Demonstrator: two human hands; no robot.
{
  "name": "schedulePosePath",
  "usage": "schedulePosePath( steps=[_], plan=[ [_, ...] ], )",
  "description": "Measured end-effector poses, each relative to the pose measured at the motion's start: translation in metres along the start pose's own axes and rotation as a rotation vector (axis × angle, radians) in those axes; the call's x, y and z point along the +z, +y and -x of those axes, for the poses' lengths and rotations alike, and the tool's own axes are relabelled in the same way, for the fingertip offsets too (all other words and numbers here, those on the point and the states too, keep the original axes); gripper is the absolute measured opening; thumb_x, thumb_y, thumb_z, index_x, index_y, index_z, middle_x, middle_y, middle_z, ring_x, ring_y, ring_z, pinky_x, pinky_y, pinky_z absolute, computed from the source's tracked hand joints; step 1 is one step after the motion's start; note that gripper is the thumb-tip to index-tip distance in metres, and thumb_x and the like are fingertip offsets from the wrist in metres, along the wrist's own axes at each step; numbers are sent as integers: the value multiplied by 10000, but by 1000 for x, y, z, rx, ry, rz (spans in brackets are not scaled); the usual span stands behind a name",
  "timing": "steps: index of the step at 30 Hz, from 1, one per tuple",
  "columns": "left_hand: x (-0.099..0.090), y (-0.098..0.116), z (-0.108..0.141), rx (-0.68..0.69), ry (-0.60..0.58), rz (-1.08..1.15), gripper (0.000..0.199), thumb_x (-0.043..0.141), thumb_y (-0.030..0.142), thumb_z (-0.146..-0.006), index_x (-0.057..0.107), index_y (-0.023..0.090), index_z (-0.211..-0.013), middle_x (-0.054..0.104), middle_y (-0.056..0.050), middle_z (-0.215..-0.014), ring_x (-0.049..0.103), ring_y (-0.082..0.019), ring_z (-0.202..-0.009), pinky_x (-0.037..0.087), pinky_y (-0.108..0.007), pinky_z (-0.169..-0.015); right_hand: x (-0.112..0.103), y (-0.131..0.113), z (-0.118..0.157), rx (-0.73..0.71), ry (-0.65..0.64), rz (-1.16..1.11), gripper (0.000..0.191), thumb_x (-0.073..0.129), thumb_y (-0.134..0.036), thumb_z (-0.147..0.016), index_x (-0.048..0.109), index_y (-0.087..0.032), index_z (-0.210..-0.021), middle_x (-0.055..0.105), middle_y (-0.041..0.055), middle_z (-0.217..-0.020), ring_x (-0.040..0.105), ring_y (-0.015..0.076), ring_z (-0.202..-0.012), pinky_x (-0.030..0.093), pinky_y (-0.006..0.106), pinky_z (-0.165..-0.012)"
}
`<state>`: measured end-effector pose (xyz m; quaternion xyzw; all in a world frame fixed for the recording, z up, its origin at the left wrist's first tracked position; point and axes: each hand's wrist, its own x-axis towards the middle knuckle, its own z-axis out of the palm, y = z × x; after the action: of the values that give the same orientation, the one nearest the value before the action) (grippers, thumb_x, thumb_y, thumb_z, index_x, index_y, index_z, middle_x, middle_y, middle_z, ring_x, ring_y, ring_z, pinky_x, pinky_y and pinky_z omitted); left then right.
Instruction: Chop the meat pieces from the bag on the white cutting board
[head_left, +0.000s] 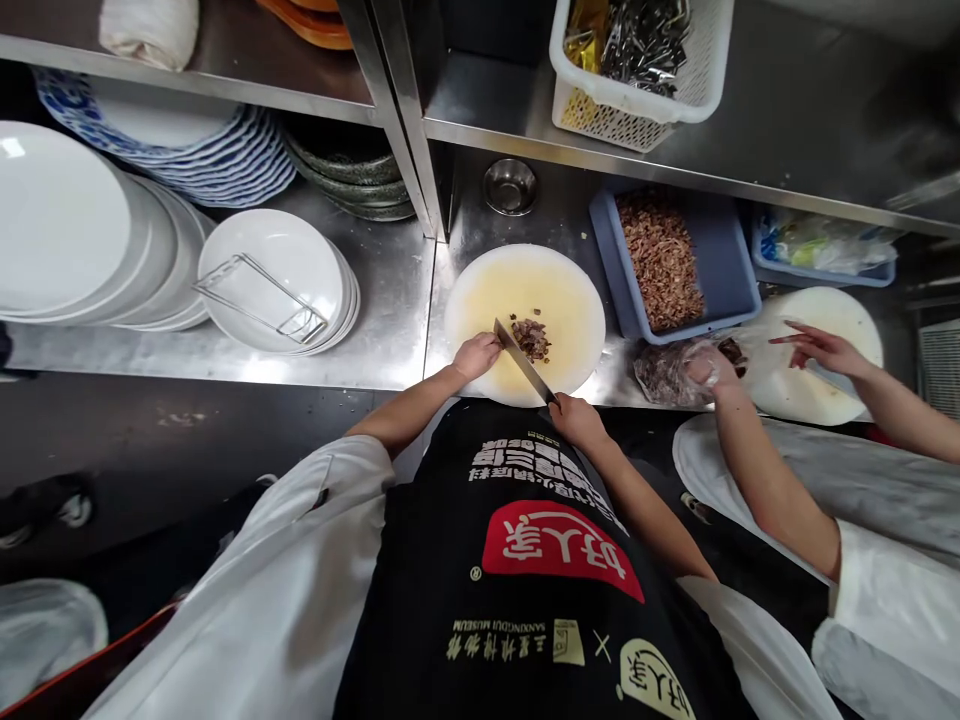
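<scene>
A round white cutting board [480,285] with a yellowed surface lies in front of me on the steel counter. My right hand [579,420] is wrapped round the handle of a knife [527,366], whose blade slants across the board with its tip to the upper left. Close to that tip, my left hand [478,355] rests on the board's left side, fingers curled and pressed together; what they hold, if anything, is hidden. Small chopped brown pieces [532,338], perhaps meat, form a loose pile just right of the blade.
A blue bin [724,275] of shredded brown food stands right of the board, a small metal bowl [510,187] behind it. At right, a co-worker's hands [712,368] handle a plastic bag near another board [817,300]. Stacked plates [270,265] stand left; a shelf [495,135] overhangs the counter.
</scene>
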<state>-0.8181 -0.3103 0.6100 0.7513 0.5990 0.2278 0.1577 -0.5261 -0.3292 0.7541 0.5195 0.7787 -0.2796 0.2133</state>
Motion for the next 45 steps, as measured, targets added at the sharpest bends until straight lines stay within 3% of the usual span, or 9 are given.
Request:
schedulePosePath(
  steps=[7,14,18,20,23,26,32,39,45],
  plan=[
    [-2,-10,-3,54,-59,18,249,543,195,-973,791,192,-1000,743,-122,-1133,683,-258,-1072,587,-451,-992,6,-5,-17,21,-84,-14,322,406,-253,-1049,693,-116,-1103,749,194,-1076,714,288,-1040,479,319,-871],
    [0,-13,2,40,0,91,225,545,209,-980,767,209,-949,747,-98,-1108,690,-239,-1052,589,-434,-988,22,-29,-54,21,-40,-91,349,384,-246,-1055,679,-114,-1188,738,200,-1156,705,282,-1075,484,319,-910],
    [6,-11,8,-91,176,124,210,512,186,-973,720,197,-950,710,-106,-1062,670,-236,-1063,593,-419,-971,35,16,-27,-3,-5,-152,305,428,-303,-1033,689,-146,-1043,754,168,-1072,703,260,-1016,476,301,-883],
    [11,-5,2,-122,220,110,204,554,196,-946,702,188,-1087,673,-136,-1209,633,-266,-1196,562,-467,-1052,48,53,-2,-34,13,-250,299,456,-373,-1017,665,-174,-939,752,119,-958,700,240,-932,476,284,-831],
    [22,9,-28,-71,175,63,502,671,319,-914,589,155,-1380,478,-198,-1545,419,-373,-1482,388,-606,-1228,71,100,31,36,25,-521,361,466,-509,-979,565,-218,-790,650,37,-666,625,200,-645,457,274,-648],
    [34,22,-68,-10,82,53,697,702,434,-908,496,130,-1500,336,-207,-1659,266,-425,-1569,241,-660,-1292,91,119,41,165,54,-828,400,492,-595,-918,468,-250,-717,514,-20,-522,491,160,-458,402,277,-511],
    [48,45,-92,145,-33,124,546,686,421,-913,632,154,-1387,536,-163,-1526,412,-372,-1499,252,-599,-1319,104,103,-8,181,-25,-1265,440,563,-612,-829,408,-266,-606,452,-39,-471,449,130,-413,445,273,-469],
    [67,95,-85,-196,176,124,514,688,401,-910,647,168,-1366,519,-148,-1550,421,-346,-1498,276,-561,-1318,109,75,-77,4,-147,-1431,417,636,-538,-797,462,-250,-551,471,-29,-407,470,128,-346,422,247,-388],
    [64,105,-90,-437,372,254,432,623,263,-902,671,171,-1321,530,-157,-1525,440,-305,-1495,342,-517,-1293,98,59,-92,-122,-209,-1412,314,637,-440,-808,492,-240,-614,509,-53,-419,475,117,-332,400,220,-356]
  ],
)
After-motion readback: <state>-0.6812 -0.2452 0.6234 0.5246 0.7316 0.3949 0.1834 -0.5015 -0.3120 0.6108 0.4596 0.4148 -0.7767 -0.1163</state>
